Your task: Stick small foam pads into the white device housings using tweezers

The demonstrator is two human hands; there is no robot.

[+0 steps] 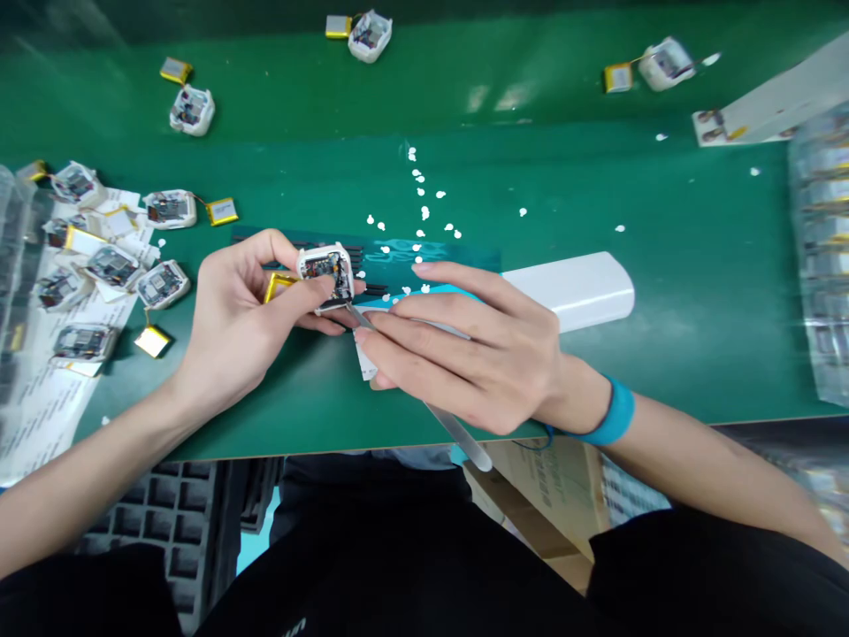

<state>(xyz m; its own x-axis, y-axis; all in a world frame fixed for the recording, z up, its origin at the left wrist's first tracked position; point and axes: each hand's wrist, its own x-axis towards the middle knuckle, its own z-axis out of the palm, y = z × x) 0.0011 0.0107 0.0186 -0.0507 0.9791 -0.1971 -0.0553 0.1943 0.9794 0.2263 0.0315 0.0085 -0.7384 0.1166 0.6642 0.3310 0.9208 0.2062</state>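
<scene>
My left hand (256, 305) grips a small white device housing (326, 270) with its circuit board exposed. A yellow-edged battery (279, 285) shows between the palm and the housing. My right hand (474, 345) holds metal tweezers (457, 433), their flat rear end sticking out below the palm. The tweezer tip meets the lower edge of the housing; whether it pinches anything is too small to tell. Beneath the hands lie a blue-green strip (457, 257) and several small white round tabbed pieces (425, 213). A white curved-edged piece (577, 287) extends beyond the right hand.
Several similar open housings (114, 265) with batteries are gathered on printed paper (49, 398) at left. More housings (370, 37) lie along the back of the green mat (696, 354). Clear trays (822, 265) stand at right, near a white bracket (769, 97). Below the table's edge is a cardboard box (550, 487).
</scene>
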